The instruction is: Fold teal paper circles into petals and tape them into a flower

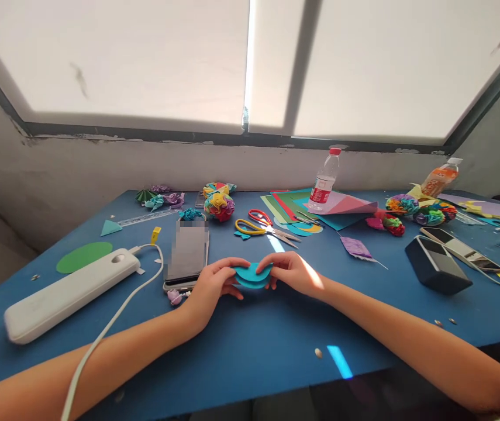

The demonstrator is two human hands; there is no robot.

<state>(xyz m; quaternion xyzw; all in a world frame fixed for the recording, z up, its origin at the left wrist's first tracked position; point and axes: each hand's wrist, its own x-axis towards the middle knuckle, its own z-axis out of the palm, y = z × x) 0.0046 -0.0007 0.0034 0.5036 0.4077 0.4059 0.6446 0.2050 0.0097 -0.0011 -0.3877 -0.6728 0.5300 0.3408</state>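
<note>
Between both hands is a small piece of turquoise paper [253, 276], folded over so that two curved layers show. My left hand [214, 282] pinches its left end, thumb and fingers closed on the edge. On the other end, my right hand [292, 273] grips the paper with bent fingers, its index fingertip pressing the top. Just beyond the hands lie scissors with yellow and red handles [258, 227], their blades pointing right. A phone [187, 251] lies close to the left of my left hand, with a small pink charm [174, 297] beside it.
A white power bank [72, 295] with a cable crossing my left forearm lies left, near a green paper disc [83, 257]. Behind stand a water bottle [323, 180], coloured sheets [282, 204] and paper flowers [220, 203]. A dark box-shaped device [437, 266] sits right.
</note>
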